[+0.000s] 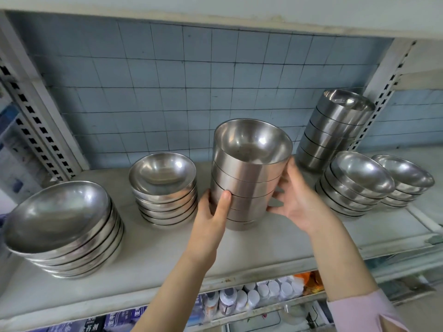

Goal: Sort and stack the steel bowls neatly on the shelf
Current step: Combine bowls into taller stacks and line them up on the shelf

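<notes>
Squarely at the middle of the shelf (pixel 153 248) stands the tall stack (pixel 249 178) of straight-sided steel bowls, and both hands are on it. The left hand (pixel 213 212) grips its lower left side, with the thumb pressed across the front of the steel and the fingers wrapped out of sight behind. The right hand (pixel 297 202) clasps the right side a little higher, palm toward the metal and fingers curled round the back. Whether the base sits flat on the shelf or is lifted a touch is hard to tell, since blur softens the bottom edge.

Just left of the tall stack sits a lower rounded-bowl stack (pixel 165 190). Farther left, and nearer the front edge, lies a wide shallow pile (pixel 62 226). Behind the tall stack to the right rises a second straight-sided stack (pixel 333 130). Right of the tall stack two low piles stand side by side, the nearer pile (pixel 354 185) and the far pile (pixel 405 180). A blue-grey tiled wall (pixel 167 80) runs behind the tall stack, and white-capped bottles (pixel 239 298) show below it. A pink sleeve (pixel 364 312) covers the right forearm.
</notes>
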`<state>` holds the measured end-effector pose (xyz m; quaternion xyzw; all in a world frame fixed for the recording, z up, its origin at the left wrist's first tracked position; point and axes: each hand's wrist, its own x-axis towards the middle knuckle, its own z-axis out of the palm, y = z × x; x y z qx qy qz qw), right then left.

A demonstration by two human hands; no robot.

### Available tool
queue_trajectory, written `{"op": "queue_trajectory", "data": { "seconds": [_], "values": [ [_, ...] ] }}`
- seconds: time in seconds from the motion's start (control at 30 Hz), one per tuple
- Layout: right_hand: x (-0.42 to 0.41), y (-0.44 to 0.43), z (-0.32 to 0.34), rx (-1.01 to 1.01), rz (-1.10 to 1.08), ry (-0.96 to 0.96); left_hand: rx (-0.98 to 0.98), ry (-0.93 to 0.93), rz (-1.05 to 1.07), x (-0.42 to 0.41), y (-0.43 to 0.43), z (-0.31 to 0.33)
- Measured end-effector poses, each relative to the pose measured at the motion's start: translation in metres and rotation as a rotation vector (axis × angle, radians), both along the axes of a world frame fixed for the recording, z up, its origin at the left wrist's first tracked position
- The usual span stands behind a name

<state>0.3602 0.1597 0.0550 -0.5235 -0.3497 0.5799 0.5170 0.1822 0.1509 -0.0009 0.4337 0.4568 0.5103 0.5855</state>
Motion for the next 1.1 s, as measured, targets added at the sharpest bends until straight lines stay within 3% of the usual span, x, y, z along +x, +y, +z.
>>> {"op": "queue_trajectory", "data": {
  "seconds": [0.5,1.1],
  "values": [
    [0.039,-0.100,0.019,0.094,-0.159,0.020,0.155,0.060,-0.230,0.027,-0.064,0.041],
    [0.270,-0.284,0.027,0.085,-0.355,-0.015,0.156,0.166,-0.419,0.268,-0.206,0.042]
  ]
}}
